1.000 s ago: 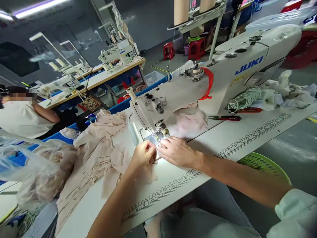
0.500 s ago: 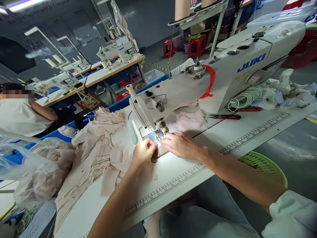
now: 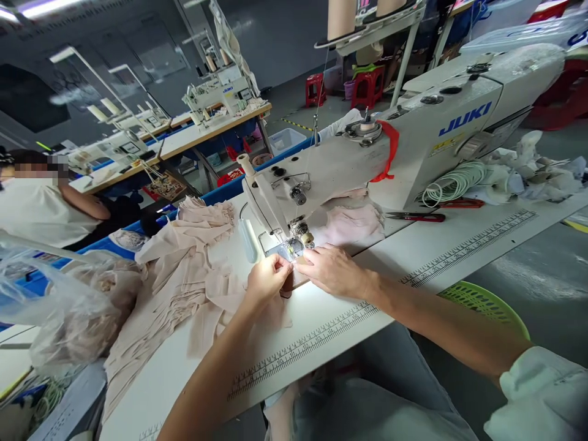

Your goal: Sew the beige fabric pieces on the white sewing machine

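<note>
A white JUKI sewing machine (image 3: 321, 174) stands on the table, its presser foot area (image 3: 294, 247) lit by a lamp. Just in front of the foot, my left hand (image 3: 267, 280) pinches the edge of a small beige fabric piece (image 3: 301, 280) between thumb and forefinger. My right hand (image 3: 333, 271) lies on the right of the same piece, fingers bent together and fingertips close to my left thumb. The fingers hide much of the fabric, and the needle tip is hard to make out. Left of my hands, beige fabric pieces (image 3: 179, 275) spread in a long overlapping pile.
Thread snips (image 3: 416, 217) and a coil of pale cord (image 3: 452, 184) lie right of the machine, near fabric scraps (image 3: 519, 168). A plastic bag (image 3: 78, 318) is at left. A green basket (image 3: 487, 303) sits below the table edge (image 3: 321, 361). Another person (image 3: 46, 208) sits at far left.
My right hand has shifted slightly left, bringing its fingertips nearer my left thumb. My left hand keeps its pinch on the fabric. The camera view has moved a little.
</note>
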Demonstrator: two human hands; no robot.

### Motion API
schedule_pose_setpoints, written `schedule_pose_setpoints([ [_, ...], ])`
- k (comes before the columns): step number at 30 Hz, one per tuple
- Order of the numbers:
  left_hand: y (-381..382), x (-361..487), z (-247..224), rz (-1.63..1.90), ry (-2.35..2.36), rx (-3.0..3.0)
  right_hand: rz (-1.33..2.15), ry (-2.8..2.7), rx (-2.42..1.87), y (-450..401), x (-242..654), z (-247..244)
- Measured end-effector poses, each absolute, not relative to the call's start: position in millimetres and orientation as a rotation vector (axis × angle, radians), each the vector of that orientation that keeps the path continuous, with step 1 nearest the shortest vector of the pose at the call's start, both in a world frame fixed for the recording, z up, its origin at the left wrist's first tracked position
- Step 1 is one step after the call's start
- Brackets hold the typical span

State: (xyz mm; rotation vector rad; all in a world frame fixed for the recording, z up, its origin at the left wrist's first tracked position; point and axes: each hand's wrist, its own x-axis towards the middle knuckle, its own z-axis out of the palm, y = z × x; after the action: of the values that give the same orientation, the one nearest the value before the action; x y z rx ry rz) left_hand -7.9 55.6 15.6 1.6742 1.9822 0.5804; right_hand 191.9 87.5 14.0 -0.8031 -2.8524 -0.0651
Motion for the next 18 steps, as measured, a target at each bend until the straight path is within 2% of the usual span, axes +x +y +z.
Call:
schedule_pose_setpoints([
  [4, 41.1, -6.1, 17.6, 0.477, 2.072, 2.19, -0.109, -2.891, -0.781, 86.7, 189.9, 13.4],
  [8, 18.5, 0.2, 6.2, 0.633, 1.795, 2.703, -0.097, -2.903, -0.784, 86.3, 189.3, 13.6],
  [18, 14.5, 2.0, -15.6, 0.591, 1.723, 2.854, -0.009, -2.748, -0.874, 92.5, 190.8, 14.5],
])
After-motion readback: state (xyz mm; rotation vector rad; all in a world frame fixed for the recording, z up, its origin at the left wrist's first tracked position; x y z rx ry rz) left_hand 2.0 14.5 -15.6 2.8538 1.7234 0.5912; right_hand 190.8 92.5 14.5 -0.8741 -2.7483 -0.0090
